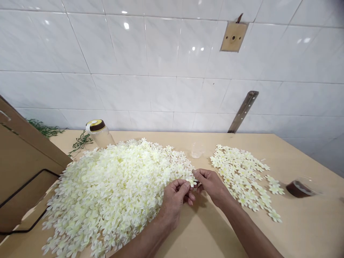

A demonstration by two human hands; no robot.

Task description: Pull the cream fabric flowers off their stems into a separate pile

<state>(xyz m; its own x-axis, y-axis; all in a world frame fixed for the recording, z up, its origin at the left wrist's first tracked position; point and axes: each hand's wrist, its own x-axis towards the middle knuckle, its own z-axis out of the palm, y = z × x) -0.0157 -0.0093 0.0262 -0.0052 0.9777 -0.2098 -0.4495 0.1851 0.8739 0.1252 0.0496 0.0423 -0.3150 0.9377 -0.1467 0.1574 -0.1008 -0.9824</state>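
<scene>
Between my two hands is a small white artificial flower (191, 182) with a pale yellow centre. My left hand (176, 197) pinches it from the left, thumb against the fingers. From the right, my right hand (211, 182) closes thumb and fingers at the flower's edge; its fingertips are partly hidden. A large heap of the same loose flowers (115, 186) spreads to the left of my hands, touching close by my left hand. On the right lies a smaller, flatter spread of flowers (242, 175), beyond my right forearm.
A clear bottle with a brown and yellow lid (100, 132) stands behind the heap, near green sprigs (80, 141). At left is a cardboard box (32, 172). A small clear plastic container (197, 150) sits behind my hands. A cup of dark liquid (299, 188) stands far right.
</scene>
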